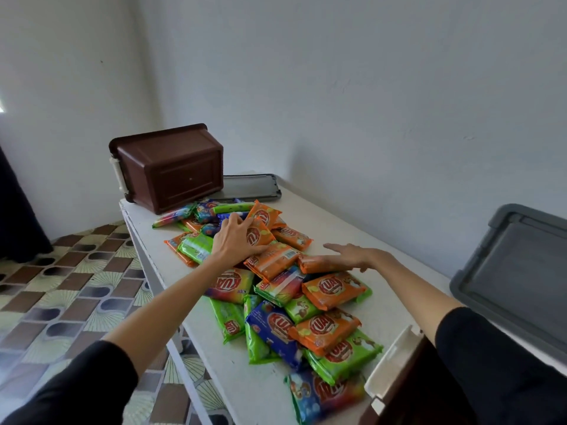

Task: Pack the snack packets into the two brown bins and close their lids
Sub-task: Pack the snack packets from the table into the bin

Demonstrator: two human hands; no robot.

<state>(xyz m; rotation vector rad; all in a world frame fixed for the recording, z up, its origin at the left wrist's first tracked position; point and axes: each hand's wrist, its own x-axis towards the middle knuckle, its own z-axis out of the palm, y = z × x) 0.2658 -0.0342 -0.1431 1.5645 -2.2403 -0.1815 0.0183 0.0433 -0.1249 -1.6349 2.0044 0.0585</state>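
Several snack packets point(285, 289) in orange, green and blue wrappers lie in a loose heap along the white table point(352, 222). A brown bin point(171, 170) lies tipped on its side at the table's far end, its grey lid point(250, 187) flat behind it. The second brown bin point(408, 391) shows only a corner and a white latch at the lower right; its grey lid point(518, 280) stands open beside it. My left hand point(234, 237) rests with curled fingers on an orange packet point(260, 236) in the far part of the heap. My right hand point(352, 256) hovers flat over another orange packet point(316, 263).
The table stands against a white wall on the right. Its left edge drops to a patterned tiled floor point(61, 289). A dark curtain point(18, 216) hangs at the far left.
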